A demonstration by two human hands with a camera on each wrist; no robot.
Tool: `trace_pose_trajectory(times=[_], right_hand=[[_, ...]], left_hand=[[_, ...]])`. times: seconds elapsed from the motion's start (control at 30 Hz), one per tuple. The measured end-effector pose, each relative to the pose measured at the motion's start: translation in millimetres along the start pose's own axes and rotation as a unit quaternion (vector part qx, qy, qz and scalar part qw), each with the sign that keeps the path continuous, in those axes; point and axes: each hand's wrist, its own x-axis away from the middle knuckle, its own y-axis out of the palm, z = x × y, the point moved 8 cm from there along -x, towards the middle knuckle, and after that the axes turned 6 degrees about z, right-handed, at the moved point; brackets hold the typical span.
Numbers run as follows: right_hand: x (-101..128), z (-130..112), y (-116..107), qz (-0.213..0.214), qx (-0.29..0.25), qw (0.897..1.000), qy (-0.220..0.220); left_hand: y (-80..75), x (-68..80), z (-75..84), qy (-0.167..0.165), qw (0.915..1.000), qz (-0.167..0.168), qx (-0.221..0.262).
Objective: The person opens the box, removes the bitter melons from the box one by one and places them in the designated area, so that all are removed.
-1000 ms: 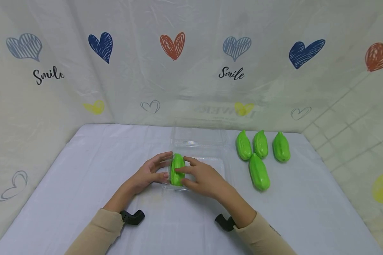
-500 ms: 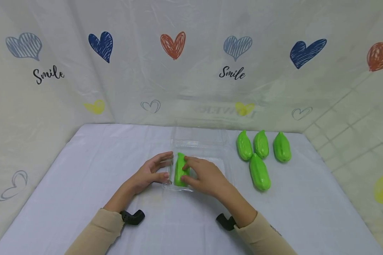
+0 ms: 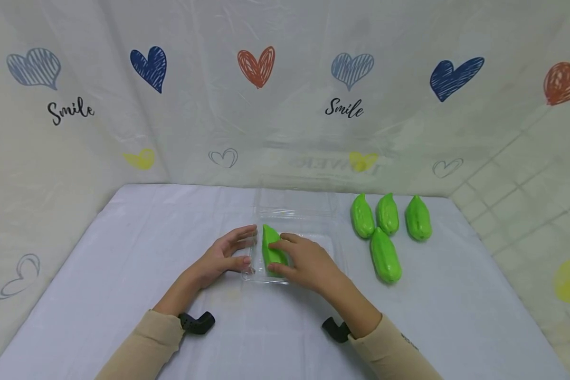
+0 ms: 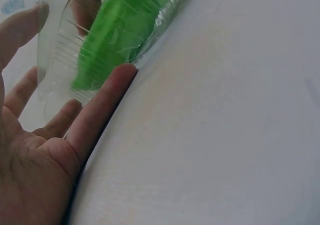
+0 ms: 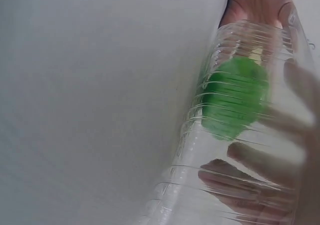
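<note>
A clear plastic clamshell box [image 3: 313, 274] sits at the middle of the table, its lid [image 3: 294, 203] laid back towards the far side. Inside, near the left wall, lies a glossy green fruit [image 3: 269, 235], ridged and pointed like a star fruit, slightly tilted. My right hand [image 3: 309, 264] holds it, thumb at the near part and fingers on its right side. My left hand [image 3: 223, 258] rests against the box's left wall, fingers fairly straight and spread. In the left wrist view, fingertips [image 4: 125, 72] touch the plastic. The right wrist view shows the fruit [image 5: 235, 97] through the box wall.
Several similar green fruits [image 3: 386, 256] lie to the right of the box, one of them nearer than the others. A white cloth [image 3: 138, 253] covers the table. A curtain with printed hearts [image 3: 256, 66] hangs behind.
The fruit in the box has shifted right, away from the left wall, and turned to a tilt. My right fingers have closed in on it. The left hand stays put.
</note>
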Motion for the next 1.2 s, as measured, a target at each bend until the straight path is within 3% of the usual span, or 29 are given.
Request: trace_pose_trajectory(times=[0.2,0.47,0.83,1.2], right_hand=[[-4.4,0.9,-2.4,0.022,-0.003,1.000,-0.006],[-4.8,-2.9,1.2,-0.006,-0.046,0.999,-0.007],[-4.6,-1.7,4.5,-0.010,-0.034,0.999,-0.001],[-4.8,0.7,-1.4,0.021,-0.029,0.999,-0.005]], left_hand=[[-0.9,0.0,1.3,0.005,0.9999,0.004,0.011],[-0.7,-0.3,-1.4,0.009,0.9994,-0.005,0.033],[0.2,-0.2,-1.8,0.005,0.9995,-0.002,0.031],[0.4,0.1,0.3,0.007,0.9994,-0.002,0.034]])
